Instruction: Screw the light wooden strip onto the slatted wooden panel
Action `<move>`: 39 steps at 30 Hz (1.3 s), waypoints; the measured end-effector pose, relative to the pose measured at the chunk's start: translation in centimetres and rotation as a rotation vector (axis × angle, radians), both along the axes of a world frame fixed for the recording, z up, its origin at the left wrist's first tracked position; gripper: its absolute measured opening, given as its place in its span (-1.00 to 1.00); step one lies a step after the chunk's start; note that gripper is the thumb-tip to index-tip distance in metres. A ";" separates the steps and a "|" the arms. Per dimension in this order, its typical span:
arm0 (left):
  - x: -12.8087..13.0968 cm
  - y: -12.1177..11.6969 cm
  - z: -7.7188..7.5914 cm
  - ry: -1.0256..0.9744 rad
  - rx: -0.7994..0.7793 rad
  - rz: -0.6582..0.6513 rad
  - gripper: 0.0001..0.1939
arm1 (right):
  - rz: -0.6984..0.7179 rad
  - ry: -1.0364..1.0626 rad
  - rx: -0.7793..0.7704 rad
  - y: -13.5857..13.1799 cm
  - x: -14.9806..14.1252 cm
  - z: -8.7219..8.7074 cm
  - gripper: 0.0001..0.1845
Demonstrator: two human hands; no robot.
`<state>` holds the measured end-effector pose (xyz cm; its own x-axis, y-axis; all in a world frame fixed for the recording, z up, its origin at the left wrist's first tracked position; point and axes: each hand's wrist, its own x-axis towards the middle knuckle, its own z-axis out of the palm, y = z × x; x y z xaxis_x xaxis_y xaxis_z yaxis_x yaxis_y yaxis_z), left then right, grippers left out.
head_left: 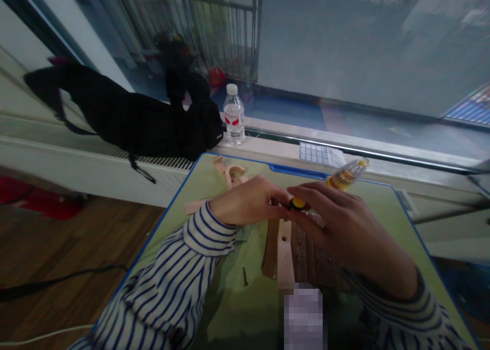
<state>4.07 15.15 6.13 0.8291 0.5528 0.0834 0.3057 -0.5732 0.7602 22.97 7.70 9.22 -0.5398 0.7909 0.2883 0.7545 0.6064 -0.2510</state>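
My left hand (250, 199) reaches over the table, its fingers closed in a pinch at the top of a pale wood strip (284, 255). What those fingers hold is hidden. From the right, my right hand (344, 225) meets it, thumb and fingers closed on a small yellow-and-black piece (297, 203) whose kind I cannot make out. Below both hands, the pale strip, with a hole near its top, lies against a ridged brown block (312, 253). A screw (245, 276) lies left of the strip. Behind my right fingers is a tilted bottle with a yellow label (347, 174).
Curved pale wood pieces (234, 174) lie at the back left of the green, blue-edged table (256, 319). A water bottle (234, 116) and a black bag (141, 118) rest on the sill by the window. A blurred-out patch covers the near middle.
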 end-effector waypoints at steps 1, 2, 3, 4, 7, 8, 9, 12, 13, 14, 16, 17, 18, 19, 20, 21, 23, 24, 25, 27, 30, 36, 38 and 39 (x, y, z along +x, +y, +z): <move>0.0 0.0 0.0 -0.001 0.001 -0.003 -0.79 | 0.007 0.006 0.000 -0.1 0.0 0.0 -0.69; 0.0 0.0 -0.1 -0.003 0.002 -0.005 -0.77 | 0.018 0.012 0.000 -0.1 0.1 0.1 -0.69; -0.1 0.0 -0.1 -0.006 0.003 -0.005 -0.76 | 0.029 0.016 -0.002 -0.2 0.1 0.1 -0.70; -0.1 0.0 -0.2 -0.007 0.003 -0.001 -0.74 | 0.040 0.017 -0.003 -0.1 0.1 0.1 -0.71; -0.1 0.0 -0.5 0.010 0.005 0.014 -0.70 | 0.047 0.017 0.005 0.1 0.2 -0.1 -0.75; -0.1 0.1 -0.6 0.018 0.007 0.013 -0.69 | 0.040 0.017 0.011 0.2 0.2 -0.1 -0.76; -0.1 0.1 -0.6 0.022 0.007 0.009 -0.69 | 0.032 0.017 0.019 0.3 0.2 -0.2 -0.77; 0.1 0.0 -0.7 0.025 0.003 -0.024 -0.73 | -0.002 -0.001 0.047 0.5 0.2 -0.3 -0.78; 0.1 0.0 -0.6 0.026 0.003 -0.034 -0.75 | -0.013 -0.012 0.054 0.5 0.2 -0.3 -0.78; 0.1 0.0 -0.6 0.027 0.008 -0.039 -0.76 | -0.024 -0.022 0.061 0.5 0.2 -0.3 -0.78; 0.1 -0.1 -0.5 0.025 0.030 -0.037 -0.76 | -0.041 -0.034 0.071 0.5 0.2 -0.3 -0.77; 0.1 -0.1 -0.5 0.021 0.043 -0.034 -0.75 | -0.045 -0.036 0.072 0.5 0.3 -0.3 -0.77; 0.1 -0.1 -0.4 0.017 0.054 -0.030 -0.75 | -0.050 -0.037 0.072 0.4 0.3 -0.3 -0.77; 0.1 -0.1 -0.3 0.015 0.062 -0.024 -0.75 | -0.052 -0.037 0.069 0.4 0.3 -0.3 -0.78; 0.1 -0.2 -0.3 0.015 0.065 -0.016 -0.75 | -0.053 -0.035 0.066 0.5 0.3 -0.4 -0.78; 0.1 -0.2 -0.2 0.013 0.064 -0.004 -0.77 | -0.051 -0.031 0.064 0.5 0.3 -0.4 -0.79; 0.1 -0.2 -0.1 0.008 0.051 0.025 -0.81 | -0.052 -0.030 0.060 0.6 0.2 -0.4 -0.80; 0.1 -0.2 -0.1 0.006 0.042 0.037 -0.82 | -0.052 -0.031 0.057 0.6 0.2 -0.4 -0.80; 0.1 -0.2 0.0 0.005 0.034 0.041 -0.83 | -0.051 -0.031 0.053 0.6 0.1 -0.4 -0.80; 0.2 -0.1 0.0 0.003 0.023 0.034 -0.84 | -0.043 -0.028 0.040 0.5 -0.1 -0.4 -0.80; 0.1 0.0 -0.2 -0.001 0.023 0.024 -0.83 | -0.010 -0.001 0.017 0.2 -0.1 -0.3 -0.76; -0.1 0.0 -0.5 0.016 0.011 0.037 -0.78 | 0.045 0.038 -0.028 0.1 -0.1 -0.3 -0.69; -0.2 0.1 -0.6 0.029 0.022 0.038 -0.76 | 0.047 0.036 -0.023 0.3 -0.1 -0.5 -0.70; -0.2 0.1 -0.6 0.034 0.027 0.034 -0.75 | 0.043 0.034 -0.015 0.4 0.0 -0.6 -0.70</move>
